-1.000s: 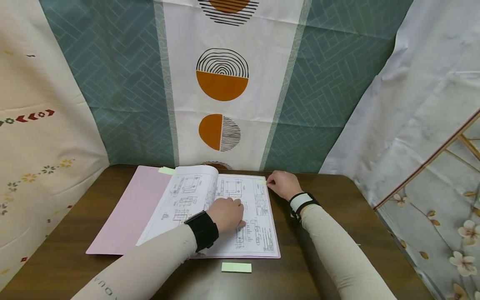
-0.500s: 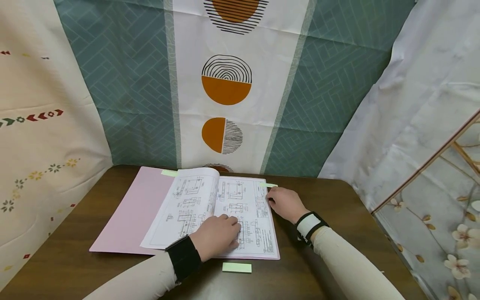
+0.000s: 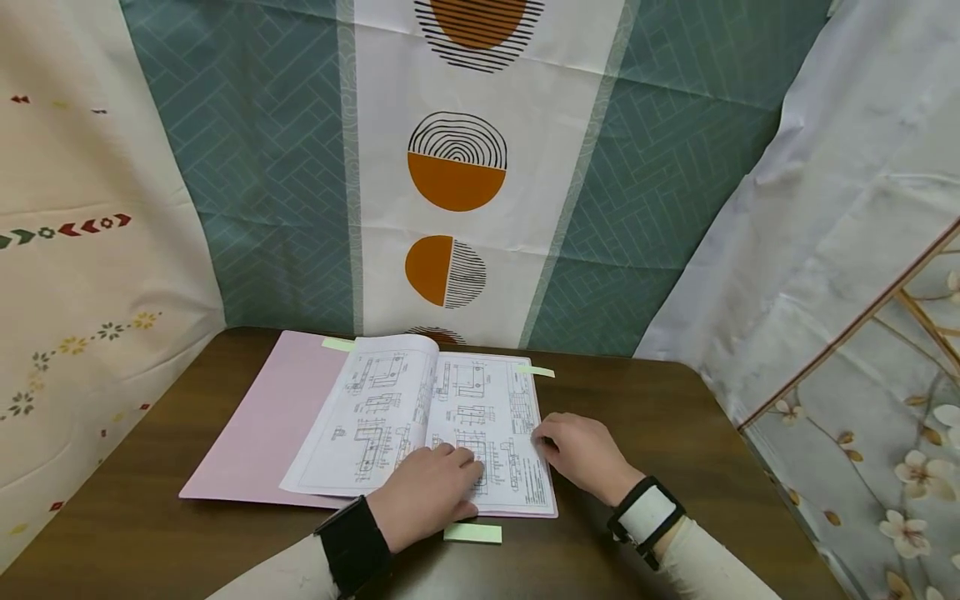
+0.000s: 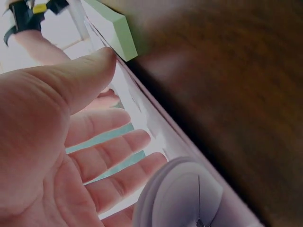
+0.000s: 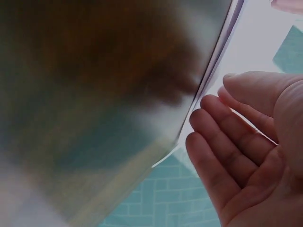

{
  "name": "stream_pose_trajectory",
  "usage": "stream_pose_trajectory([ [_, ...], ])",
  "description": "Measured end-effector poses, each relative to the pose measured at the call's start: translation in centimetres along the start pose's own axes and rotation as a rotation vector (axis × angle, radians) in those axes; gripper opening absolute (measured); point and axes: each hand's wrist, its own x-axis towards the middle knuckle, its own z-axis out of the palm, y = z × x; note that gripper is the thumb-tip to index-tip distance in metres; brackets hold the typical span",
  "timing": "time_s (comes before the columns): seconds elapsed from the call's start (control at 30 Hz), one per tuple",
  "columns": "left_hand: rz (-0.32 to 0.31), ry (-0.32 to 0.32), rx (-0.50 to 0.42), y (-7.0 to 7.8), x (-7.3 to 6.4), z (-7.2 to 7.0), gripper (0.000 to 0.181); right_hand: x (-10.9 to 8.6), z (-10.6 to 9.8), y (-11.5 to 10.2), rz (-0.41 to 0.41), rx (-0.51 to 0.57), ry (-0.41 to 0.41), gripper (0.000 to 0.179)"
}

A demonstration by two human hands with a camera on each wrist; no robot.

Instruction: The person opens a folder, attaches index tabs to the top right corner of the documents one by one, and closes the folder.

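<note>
A booklet of printed technical drawings (image 3: 480, 387) lies open in a pink folder (image 3: 262, 433) on the brown table. My left hand (image 3: 431, 492) rests on the lower part of its right-hand page, fingers extended and thumb near the front edge. Just in front lies a pale green sticky-note pad (image 3: 472, 533), also seen beside the thumb in the left wrist view. At the page's right edge is my right hand (image 3: 585, 457), fingers loosely bent, nothing held between them in the right wrist view. A green sticky tab (image 3: 538, 371) sticks out from the page's upper right edge.
Another green tab (image 3: 339, 343) sits at the top of the folder's left side. The left-hand page (image 3: 375, 400) bulges up toward the spine. A patterned curtain (image 3: 465, 317) hangs behind the table (image 3: 637, 400), with more cloth on both sides.
My right hand has left the green tab and slid down the page's right edge toward me. The tab now juts past the edge. My left hand has moved nearer the front edge.
</note>
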Motion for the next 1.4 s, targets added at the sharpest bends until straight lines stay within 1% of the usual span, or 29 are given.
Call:
stream_pose_trajectory([
  [0.17,0.009,0.015,-0.015,0.2,-0.3,0.3,0.044,-1.5,-0.3,-1.2,-0.023,0.012,0.008,0.012],
  [0.4,0.004,0.02,-0.018,0.2,-0.3,0.3,0.04,-3.6,-1.0,-2.1,0.026,0.057,-0.003,0.01],
  [0.53,0.008,0.033,-0.019,0.3,-0.1,0.0,0.037,-4.8,-1.5,-2.6,0.025,0.071,0.027,0.012],
  [0.6,0.01,0.045,-0.016,0.3,-0.2,-0.1,0.035,-5.2,-1.6,-2.8,0.021,0.07,0.03,0.013],
  [0.7,0.013,0.054,-0.008,0.4,-0.2,-0.1,0.033,-5.6,-1.9,-3.3,0.024,0.065,0.013,0.013],
  [0.9,0.017,0.05,-0.007,0.4,-0.3,0.2,0.028,-6.1,-2.1,-4.2,0.044,0.058,-0.007,0.013],
  [1.03,0.013,0.058,0.005,0.5,-0.3,0.2,0.025,-6.4,-1.8,-4.5,0.056,0.042,0.016,0.014],
  [1.23,0.008,0.077,0.037,0.8,-0.3,0.4,0.033,-6.9,-1.6,-4.7,0.038,0.037,0.068,0.021],
  [1.4,0.008,0.091,0.064,1.1,-0.1,0.4,0.036,-7.2,-1.6,-4.9,0.04,0.034,0.081,0.017],
])
